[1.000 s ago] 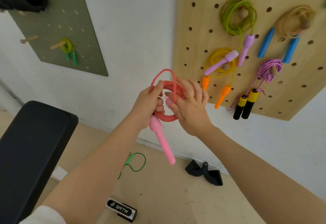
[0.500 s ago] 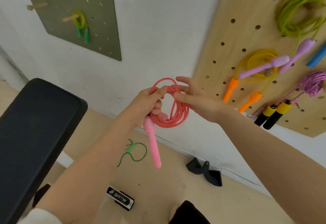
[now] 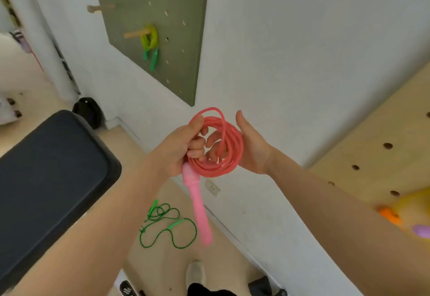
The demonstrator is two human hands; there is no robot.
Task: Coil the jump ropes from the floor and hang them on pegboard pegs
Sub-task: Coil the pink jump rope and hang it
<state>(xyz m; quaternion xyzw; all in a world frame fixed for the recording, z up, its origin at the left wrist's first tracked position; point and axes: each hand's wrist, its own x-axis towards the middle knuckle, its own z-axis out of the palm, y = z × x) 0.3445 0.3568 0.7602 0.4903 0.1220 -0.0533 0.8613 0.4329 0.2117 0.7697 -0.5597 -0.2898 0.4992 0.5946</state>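
Coral jump rope (image 3: 215, 149) coil gripped by left-hand fingers (image 3: 196, 143) — white wall (image 3: 302, 51), tan floor (image 3: 160, 267).

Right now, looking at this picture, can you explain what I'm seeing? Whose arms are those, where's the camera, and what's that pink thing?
There is no machine here: the arms are a person's own, and the single camera sits on their head, looking forward and down. The left hand grips a coiled pink jump rope, with one pink handle dangling below. The right hand is open and cups the far side of the coil. On the floor lies a loose green jump rope, not yet coiled. On the wall, a green pegboard has a wooden peg carrying a yellow-green rope. A dark padded bench is at the left.
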